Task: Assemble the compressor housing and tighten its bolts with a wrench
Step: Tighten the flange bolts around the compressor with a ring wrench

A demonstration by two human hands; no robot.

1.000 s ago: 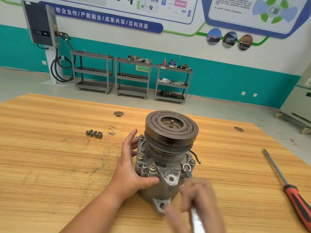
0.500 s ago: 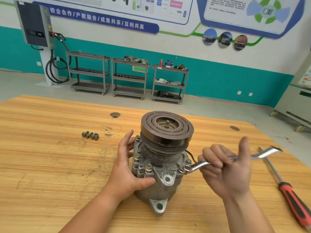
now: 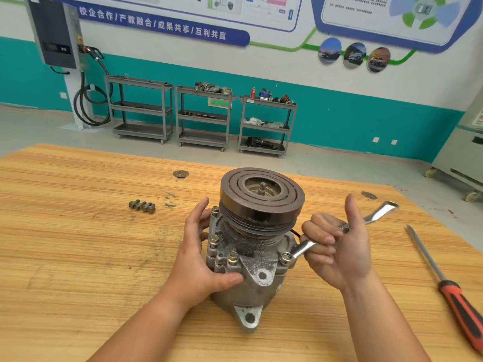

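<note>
The big wooden workbench [image 3: 78,257] fills most of what you see. An AC compressor [image 3: 251,280] stands on end near the middle of it, with the clutch pulley [image 3: 261,197] facing up and the mounting ears pointing toward the person.

Well off to the right, a screwdriver [image 3: 444,278] with a red and black handle lies flat, tip pointing away.

The left hand [image 3: 201,259] is wrapped round the left side of the housing. Its thumb presses across the front and its fingers curl onto the far side, so it's got a proper grip on the body.

The right hand [image 3: 339,249] is just right of the compressor. Its fingers are curled tight round the shank of a ring wrench [image 3: 376,215], and the thumb sticks straight up, off the tool.

The wrench's near end sits at the corner bolt [image 3: 286,256] on the housing's front right. It looks like the ring is over the head, but it's a bit blurry there so I wouldn't swear to it. The far end angles up and away to the right.

More flange bolts [image 3: 233,257] poke up along the left and front edge.

A little cluster of loose bolts [image 3: 142,205] lies on the wood, off to the left of the compressor.
</note>
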